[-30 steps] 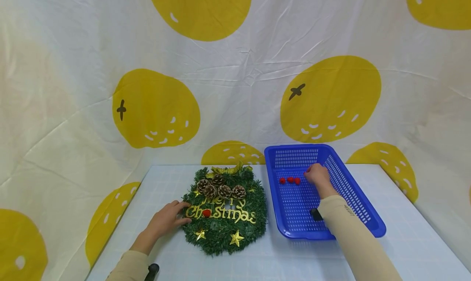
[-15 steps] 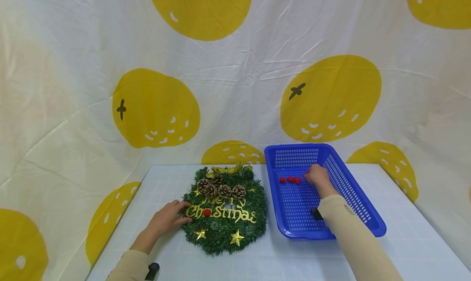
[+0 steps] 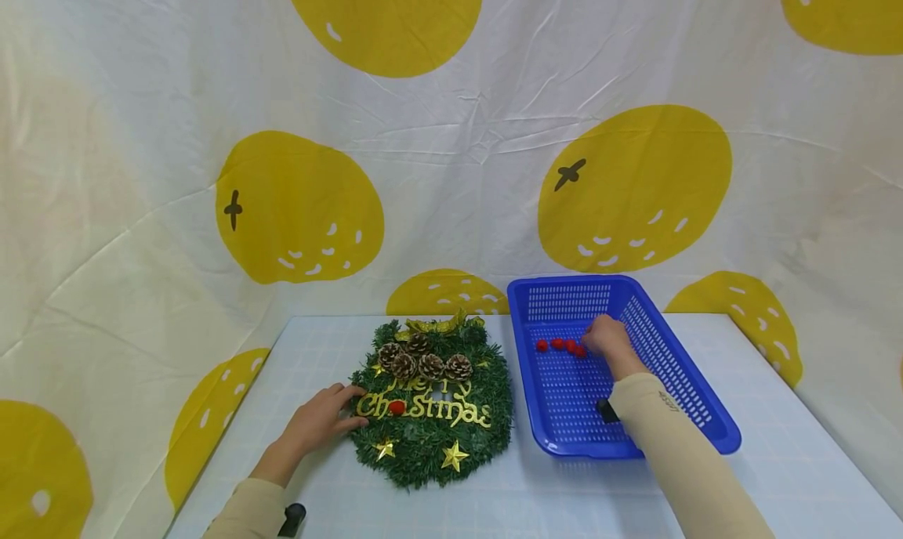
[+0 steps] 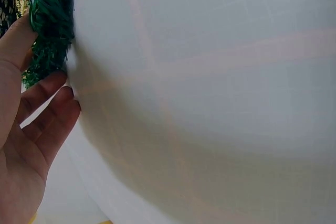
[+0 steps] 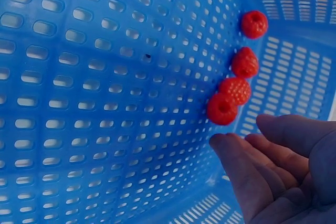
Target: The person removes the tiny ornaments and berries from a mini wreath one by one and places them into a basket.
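Observation:
A green wreath (image 3: 423, 466) lies on the table, with gold "Merry Christmas" lettering, pinecones (image 3: 431, 367) and gold stars (image 3: 454, 457). One red raspberry (image 3: 397, 406) sits on its lettering. My left hand (image 3: 320, 417) holds the wreath's left edge between thumb and fingers; in the left wrist view the thumb lies over the green tinsel (image 4: 52, 14). Inside a blue basket (image 3: 539, 437), my right hand (image 3: 608, 337) hovers with thumb and fingertips apart and nothing between them. Several red raspberries (image 5: 222, 108) form a row on the basket floor, just beyond its fingertips.
The basket's perforated walls rise around the right hand and forearm. A pale tablecloth (image 3: 487, 515) covers the table, and a white curtain (image 3: 458, 194) with yellow fruit prints hangs behind. Black camera mounts (image 3: 292, 517) sit at both wrists.
My right hand has let go of a raspberry, which now lies at the right end of the row in the basket. My left hand and the wreath have not moved.

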The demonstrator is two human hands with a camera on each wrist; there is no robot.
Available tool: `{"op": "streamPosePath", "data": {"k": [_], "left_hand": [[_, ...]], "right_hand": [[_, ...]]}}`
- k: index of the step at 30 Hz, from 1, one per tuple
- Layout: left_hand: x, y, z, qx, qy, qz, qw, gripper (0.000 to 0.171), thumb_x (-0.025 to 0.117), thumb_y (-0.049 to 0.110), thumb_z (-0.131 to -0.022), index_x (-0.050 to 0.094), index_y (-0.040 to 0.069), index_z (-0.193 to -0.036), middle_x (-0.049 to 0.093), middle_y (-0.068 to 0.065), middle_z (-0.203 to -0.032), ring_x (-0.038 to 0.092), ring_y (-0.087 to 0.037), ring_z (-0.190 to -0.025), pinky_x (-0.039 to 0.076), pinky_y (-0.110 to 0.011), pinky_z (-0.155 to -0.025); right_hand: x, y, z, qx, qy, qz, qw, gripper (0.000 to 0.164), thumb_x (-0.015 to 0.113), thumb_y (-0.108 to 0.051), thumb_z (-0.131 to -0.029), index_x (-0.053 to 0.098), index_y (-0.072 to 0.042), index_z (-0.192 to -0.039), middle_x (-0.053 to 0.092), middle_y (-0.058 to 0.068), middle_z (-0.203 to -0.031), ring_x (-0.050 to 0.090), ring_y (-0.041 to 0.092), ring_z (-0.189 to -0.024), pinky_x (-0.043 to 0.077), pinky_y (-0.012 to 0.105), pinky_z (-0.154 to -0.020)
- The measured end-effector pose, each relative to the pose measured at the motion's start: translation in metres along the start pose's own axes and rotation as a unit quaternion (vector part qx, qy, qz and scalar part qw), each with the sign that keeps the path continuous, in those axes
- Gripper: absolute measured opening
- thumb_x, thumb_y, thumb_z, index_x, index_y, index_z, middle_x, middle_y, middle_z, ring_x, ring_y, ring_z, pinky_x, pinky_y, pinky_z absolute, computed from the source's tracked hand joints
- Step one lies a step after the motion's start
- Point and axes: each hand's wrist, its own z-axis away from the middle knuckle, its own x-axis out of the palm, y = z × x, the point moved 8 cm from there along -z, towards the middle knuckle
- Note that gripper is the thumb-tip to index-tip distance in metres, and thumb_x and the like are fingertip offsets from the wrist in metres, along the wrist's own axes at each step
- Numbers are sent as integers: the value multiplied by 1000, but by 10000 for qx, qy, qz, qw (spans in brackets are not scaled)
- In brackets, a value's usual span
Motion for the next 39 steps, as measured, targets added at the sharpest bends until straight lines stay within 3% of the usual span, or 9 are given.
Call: {"op": "streamPosePath", "data": {"k": [6, 9, 11, 15, 18, 20, 24, 33, 39], "left_hand": [[-1, 1, 0, -3, -7, 48, 10000, 52, 67, 52, -74, 58, 24, -117, 57, 2, -99, 54, -13, -85, 47, -36, -67], [-1, 1, 0, -35, -48, 55, 10000, 51, 67, 52, -74, 58, 25, -117, 57, 1, -100, 55, -14, -87, 48, -37, -68], [0, 0, 0, -75, -74, 60, 9999, 51, 67, 52, -75, 58, 25, -117, 57, 2, -101, 55, -14, -88, 49, -38, -68], [-1, 1, 0, -47, -54, 67, 10000, 50, 68, 50, -74, 58, 25, -117, 58, 1, -101, 56, -15, -88, 49, -38, -68], [-2, 1, 0, -22, -52, 70, 10000, 50, 68, 50, -74, 58, 25, -116, 58, 1, -101, 56, -15, -88, 49, -38, -68], [-2, 2, 0, -9, -49, 61, 10000, 50, 68, 50, -74, 58, 25, -116, 58, 2, -101, 56, -15, -88, 49, -38, -68], [-2, 2, 0, 11, -39, 42, 10000, 51, 67, 51, -75, 58, 25, -117, 58, 2, -100, 55, -14, -88, 49, -37, -68], [-2, 1, 1, -8, -27, 72, 10000, 51, 68, 50, -74, 58, 24, -117, 57, 2, -98, 55, -13, -85, 48, -36, -65], [-3, 1, 1, -7, -30, 75, 10000, 51, 68, 50, -74, 58, 24, -116, 57, 2, -98, 55, -14, -85, 48, -36, -65]], "right_hand": [[-6, -12, 5, -238, 46, 6, 9997, 28, 56, -10, -82, 63, 9, -102, 62, 26, -103, 57, 41, -97, 47, 48, -83], [-13, -22, 7, -480, 158, 3, 9987, 17, 56, -11, -80, 63, 4, -78, 60, 16, -75, 56, 31, -71, 47, 40, -67], [-17, -29, 9, -657, 240, -70, 9975, 21, 56, -13, -80, 55, -4, -62, 49, 6, -59, 44, 21, -57, 40, 33, -54], [-25, -43, 12, -901, 333, -276, 9950, 30, 55, -14, -83, 43, -12, -56, 34, -2, -53, 32, 14, -50, 29, 27, -47], [-31, -55, 15, -1040, 423, -316, 9932, 23, 54, -16, -85, 56, -5, -64, 46, 4, -59, 42, 19, -54, 38, 30, -51], [-35, -63, 19, -1121, 464, -306, 9921, 22, 56, -19, -87, 66, 1, -84, 60, 14, -76, 55, 27, -68, 48, 38, -63], [-39, -81, 30, -1275, 421, -319, 9904, 39, 56, -22, -90, 59, 7, -117, 60, 25, -114, 57, 39, -103, 45, 51, -89], [-40, -121, 61, -1897, 481, -526, 9793, 45, 57, -25, -91, 53, 2, -126, 56, 21, -123, 53, 37, -112, 44, 49, -92], [-39, -145, 82, -2308, 627, -625, 9690, 40, 58, -24, -91, 56, 0, -123, 61, 20, -115, 59, 33, -99, 47, 47, -85]]}}
